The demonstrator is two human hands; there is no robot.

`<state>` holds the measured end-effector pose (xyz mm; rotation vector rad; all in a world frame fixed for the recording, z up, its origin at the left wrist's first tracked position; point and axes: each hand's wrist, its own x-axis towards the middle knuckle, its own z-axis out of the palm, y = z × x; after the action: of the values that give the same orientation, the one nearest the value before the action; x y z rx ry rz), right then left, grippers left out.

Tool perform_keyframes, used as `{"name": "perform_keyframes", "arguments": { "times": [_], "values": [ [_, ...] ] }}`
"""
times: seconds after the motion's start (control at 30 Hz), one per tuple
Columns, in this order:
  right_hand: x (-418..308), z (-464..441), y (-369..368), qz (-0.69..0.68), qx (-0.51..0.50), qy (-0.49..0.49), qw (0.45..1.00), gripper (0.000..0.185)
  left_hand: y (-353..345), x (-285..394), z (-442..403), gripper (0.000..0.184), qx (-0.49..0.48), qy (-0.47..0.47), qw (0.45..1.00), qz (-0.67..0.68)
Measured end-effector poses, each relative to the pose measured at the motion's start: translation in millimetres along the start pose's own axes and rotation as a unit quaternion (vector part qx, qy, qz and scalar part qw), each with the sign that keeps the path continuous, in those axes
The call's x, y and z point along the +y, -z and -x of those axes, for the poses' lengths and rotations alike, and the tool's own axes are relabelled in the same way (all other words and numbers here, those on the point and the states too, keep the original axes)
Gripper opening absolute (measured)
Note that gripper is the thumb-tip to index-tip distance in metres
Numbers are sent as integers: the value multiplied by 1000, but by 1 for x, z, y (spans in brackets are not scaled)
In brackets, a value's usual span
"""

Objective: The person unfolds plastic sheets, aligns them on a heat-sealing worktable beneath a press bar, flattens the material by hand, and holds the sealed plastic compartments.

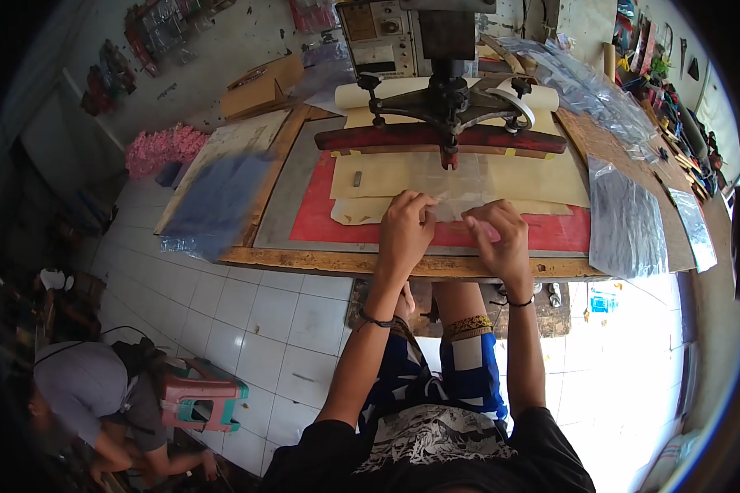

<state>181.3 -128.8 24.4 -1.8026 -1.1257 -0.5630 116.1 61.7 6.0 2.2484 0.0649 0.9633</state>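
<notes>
A clear plastic sheet (455, 182) lies over the yellowish paper (534, 181) on the work table, beneath the press's long red-edged bar (436, 140). My left hand (408, 228) pinches the near left corner of the sheet, fingers closed. At the near right corner my right hand (501, 234) is closed too, thumb against fingers, with the sheet's edge at its fingertips. Under the paper is a red mat (304, 215). A small grey metal piece (357, 178) rests on the paper to the left of the sheet.
Bluish plastic sheets (218, 201) are stacked at the left, and clear ones (627, 218) at the right. A control box (380, 37) stands behind the press. The table's wooden edge (321, 260) runs before me. At lower left a person (90, 390) bends beside a stool (201, 398).
</notes>
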Motion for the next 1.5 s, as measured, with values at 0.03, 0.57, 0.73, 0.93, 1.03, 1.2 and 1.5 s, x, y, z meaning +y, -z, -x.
{"name": "perform_keyframes", "arguments": {
  "times": [0.03, 0.57, 0.73, 0.93, 1.03, 1.2, 1.5],
  "values": [
    [0, 0, 0, -5, 27, -32, 999, 10, -1, 1, 0, 23, 2, -2, 1000, -6],
    [-8, 25, 15, -43, -71, -87, 993, 48, 18, 9, 28, 30, -52, -22, 998, -17],
    [-12, 24, 17, -24, -94, -61, 993, 48, 19, 10, 26, 30, -56, -5, 998, 0],
    [-12, 24, 19, -54, -103, -55, 992, 50, 19, 12, 27, 22, -51, -22, 998, -1],
    [-9, 24, 23, -82, -112, -55, 989, 49, 22, 8, 26, 18, -51, -31, 998, 22],
    [-4, 25, 26, -178, -108, -62, 976, 48, 23, 2, 27, 16, -67, 15, 993, 99],
    [-6, 22, 20, -131, -99, -118, 979, 35, 18, 2, 26, 26, -79, 24, 996, 43]
  ]
}}
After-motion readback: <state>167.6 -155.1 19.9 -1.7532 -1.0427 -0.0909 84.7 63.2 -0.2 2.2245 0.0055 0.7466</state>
